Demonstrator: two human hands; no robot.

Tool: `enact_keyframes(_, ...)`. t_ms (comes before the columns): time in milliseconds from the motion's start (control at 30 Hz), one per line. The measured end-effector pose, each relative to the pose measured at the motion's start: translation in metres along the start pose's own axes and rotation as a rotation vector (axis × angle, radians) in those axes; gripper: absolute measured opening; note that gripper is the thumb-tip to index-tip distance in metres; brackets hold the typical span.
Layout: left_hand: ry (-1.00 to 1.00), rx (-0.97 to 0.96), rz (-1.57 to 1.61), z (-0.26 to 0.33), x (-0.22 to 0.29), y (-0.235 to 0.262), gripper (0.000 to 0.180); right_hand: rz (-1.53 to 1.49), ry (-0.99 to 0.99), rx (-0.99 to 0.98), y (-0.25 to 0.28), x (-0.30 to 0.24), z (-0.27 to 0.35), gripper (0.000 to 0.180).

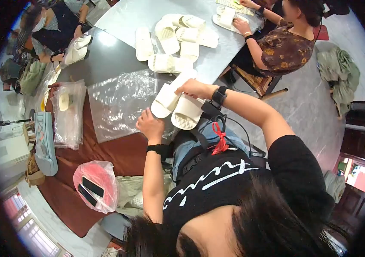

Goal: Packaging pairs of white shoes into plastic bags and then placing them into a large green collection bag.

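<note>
My right hand (194,88) grips a pair of cream slippers at their inner edges, near the table's front edge. The left slipper (162,105) of the pair lies tilted, its toe toward me. Beside it the right slipper (186,115) hangs over my lap, its ridged sole pattern showing. My left hand (150,126) is just left of the toes, fingers stretched and apart, at the near edge of a clear plastic bag (118,103). Whether its fingertips touch the bag, I cannot tell.
Several loose cream slippers (170,63) are heaped on the grey table (118,51). Stacked clear bags (69,115) lie left on a brown cloth (101,154). A pink bag (99,175) carries two phones. Co-workers handle slippers at the far left and far right.
</note>
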State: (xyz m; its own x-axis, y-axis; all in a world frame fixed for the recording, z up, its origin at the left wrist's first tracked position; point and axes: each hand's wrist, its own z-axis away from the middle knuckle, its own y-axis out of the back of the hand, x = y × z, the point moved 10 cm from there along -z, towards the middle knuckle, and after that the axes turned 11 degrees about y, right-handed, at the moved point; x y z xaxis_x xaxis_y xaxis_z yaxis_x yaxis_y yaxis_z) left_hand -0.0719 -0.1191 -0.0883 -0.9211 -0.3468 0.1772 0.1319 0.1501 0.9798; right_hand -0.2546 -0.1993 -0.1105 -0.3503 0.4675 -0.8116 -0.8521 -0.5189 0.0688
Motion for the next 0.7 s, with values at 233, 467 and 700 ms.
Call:
enact_keyframes(233, 0.183, -0.007, 0.072, -0.024, -0.024, -0.016, 0.031, -0.222, -0.034, 0.05, 0.009, 0.004, -0.039, 0.023)
enact_keyframes(467, 0.087, 0.03, -0.048, 0.009, -0.003, -0.017, 0.065, -0.34, 0.111, 0.039, -0.004, 0.069, -0.098, 0.016)
enact_keyframes(700, 0.01, -0.103, -0.067, 0.013, 0.027, -0.003, 0.059, -0.18, -0.013, -0.026, -0.003, 0.029, -0.057, 0.02)
